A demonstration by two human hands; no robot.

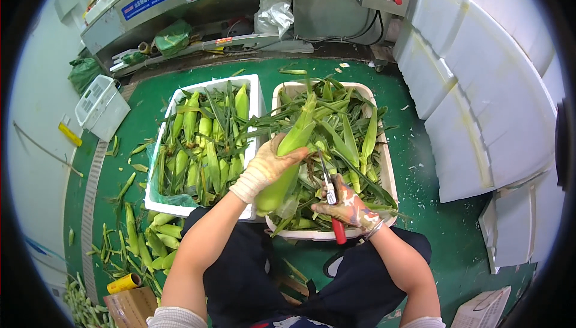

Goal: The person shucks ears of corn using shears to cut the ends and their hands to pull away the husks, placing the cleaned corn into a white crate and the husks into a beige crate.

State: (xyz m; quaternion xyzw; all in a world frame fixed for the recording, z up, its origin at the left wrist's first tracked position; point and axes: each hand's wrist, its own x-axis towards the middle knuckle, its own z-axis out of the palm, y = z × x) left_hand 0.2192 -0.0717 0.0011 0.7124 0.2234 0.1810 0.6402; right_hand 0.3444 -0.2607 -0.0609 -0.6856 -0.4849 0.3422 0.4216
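My left hand (271,163), in a pale knit glove, is closed around a green unshucked ear of corn (277,195). The ear is tilted, its leafy tip pointing away from me above the right-hand tub. Just to the right, my right hand (349,207) wears a patterned glove and grips red-handled pruning shears (339,231). Their metal blade points up toward the held ear, apart from my left fingers. Beneath both hands, a cream tub (391,178) is heaped with husk leaves and ears of corn.
Left of the tub, a white foam box (259,97) holds several ears. More corn (157,241) lies on the green floor by a cardboard box (129,307). White foam boxes (462,112) are stacked at right; a steel machine (330,13) stands behind.
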